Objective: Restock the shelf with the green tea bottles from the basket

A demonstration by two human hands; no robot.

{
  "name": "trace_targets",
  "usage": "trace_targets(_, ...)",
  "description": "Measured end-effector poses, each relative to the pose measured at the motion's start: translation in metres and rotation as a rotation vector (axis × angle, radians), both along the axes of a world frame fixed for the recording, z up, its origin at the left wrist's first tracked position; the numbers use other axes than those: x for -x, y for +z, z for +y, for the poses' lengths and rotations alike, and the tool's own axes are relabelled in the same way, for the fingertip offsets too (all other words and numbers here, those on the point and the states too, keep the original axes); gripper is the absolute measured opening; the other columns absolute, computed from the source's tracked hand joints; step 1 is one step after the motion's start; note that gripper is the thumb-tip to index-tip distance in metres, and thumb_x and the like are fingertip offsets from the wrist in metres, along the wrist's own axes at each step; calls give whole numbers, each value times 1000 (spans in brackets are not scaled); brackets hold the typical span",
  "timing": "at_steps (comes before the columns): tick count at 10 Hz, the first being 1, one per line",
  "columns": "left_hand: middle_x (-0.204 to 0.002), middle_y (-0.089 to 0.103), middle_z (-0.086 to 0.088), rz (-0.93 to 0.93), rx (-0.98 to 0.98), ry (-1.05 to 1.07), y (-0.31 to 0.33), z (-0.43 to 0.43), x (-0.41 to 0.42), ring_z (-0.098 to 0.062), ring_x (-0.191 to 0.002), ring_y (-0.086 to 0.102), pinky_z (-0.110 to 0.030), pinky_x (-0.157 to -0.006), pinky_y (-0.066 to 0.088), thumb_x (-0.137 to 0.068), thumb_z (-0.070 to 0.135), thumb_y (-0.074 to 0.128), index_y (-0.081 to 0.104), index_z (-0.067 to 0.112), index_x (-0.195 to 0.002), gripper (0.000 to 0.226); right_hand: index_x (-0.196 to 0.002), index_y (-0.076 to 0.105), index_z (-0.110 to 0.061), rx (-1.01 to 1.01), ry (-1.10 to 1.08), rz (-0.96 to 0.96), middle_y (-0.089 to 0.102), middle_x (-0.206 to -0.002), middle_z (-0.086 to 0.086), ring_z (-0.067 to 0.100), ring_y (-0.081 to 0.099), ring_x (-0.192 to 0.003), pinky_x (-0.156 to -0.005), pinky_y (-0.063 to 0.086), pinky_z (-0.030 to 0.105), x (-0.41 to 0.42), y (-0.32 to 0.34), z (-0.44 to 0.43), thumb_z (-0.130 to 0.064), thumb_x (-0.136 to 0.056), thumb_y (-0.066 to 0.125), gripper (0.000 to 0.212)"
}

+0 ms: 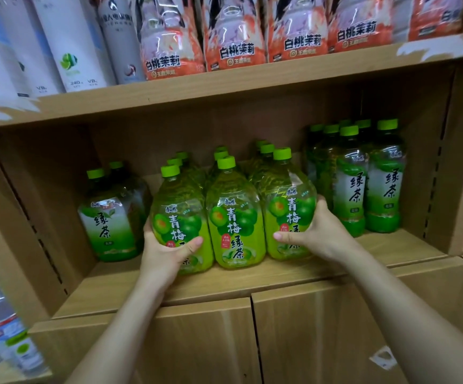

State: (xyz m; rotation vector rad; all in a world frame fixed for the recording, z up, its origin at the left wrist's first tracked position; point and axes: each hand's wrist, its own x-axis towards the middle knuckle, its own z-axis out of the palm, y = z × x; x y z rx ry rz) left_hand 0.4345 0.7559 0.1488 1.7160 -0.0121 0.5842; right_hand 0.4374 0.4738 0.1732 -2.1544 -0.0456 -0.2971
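Your left hand (166, 252) clasps the left front green-capped plastic green tea bottle (179, 220); your right hand (312, 230) clasps the right front one (288, 206). Both stand upright, caps up, labels toward you, on the wooden shelf (252, 275). Rows behind are mostly hidden. No basket shows.

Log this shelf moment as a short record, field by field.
setting: wooden shelf above cabinet doors
centre group: plum green tea bottles, three rows, upright
left hand: fingers wrapped on the front-left bottle of the group
right hand: on the front-right bottle
left of group: green tea bottles
right of group: taller green tea bottles
upper shelf: white peach jasmine bottles
basket: not in view
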Motion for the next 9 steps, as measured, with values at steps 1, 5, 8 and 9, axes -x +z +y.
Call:
trace_targets(1, -121, 61, 0, 4, 11, 8, 0, 1, 0, -16, -106, 61, -40, -96, 49, -55, 20, 88, 31, 24, -139, 102, -140, 20, -12, 49, -140, -83, 57, -129, 10, 30, 56, -115, -91, 49, 41, 1, -8, 15, -57, -49, 84, 120)
trace_targets(5, -151, 28, -5, -151, -505, 342, 10, -17, 31, -25, -136, 25, -41, -107, 28, -62, 31, 85, 13, 38, -146, 111, -147, 11, -29, 231, -412, -435, 27, -139, 18, 37, 36, -123, -84, 48, 49, 22, -33, 47, -54, -63, 78, 111)
trace_targets(8, -151, 18, -18, -50, -761, 369, 19, -24, 41, -32, -139, 20, -46, -104, 35, -68, 37, 80, 13, 35, -147, 103, -147, -8, -39, 471, -276, -311, 16, -147, 20, 37, 28, -131, -96, 45, 45, 37, -27, 45, -49, -73, 72, 108)
trace_targets(9, -154, 19, -12, -10, -734, 312, 32, -14, 52, -31, -141, 16, -46, -110, 27, -73, 38, 77, 14, 38, -145, 96, -147, -4, -42, 464, -126, -203, 14, -150, 13, 34, 43, -126, -96, 45, 41, 52, -3, 20, -42, -78, 69, 100)
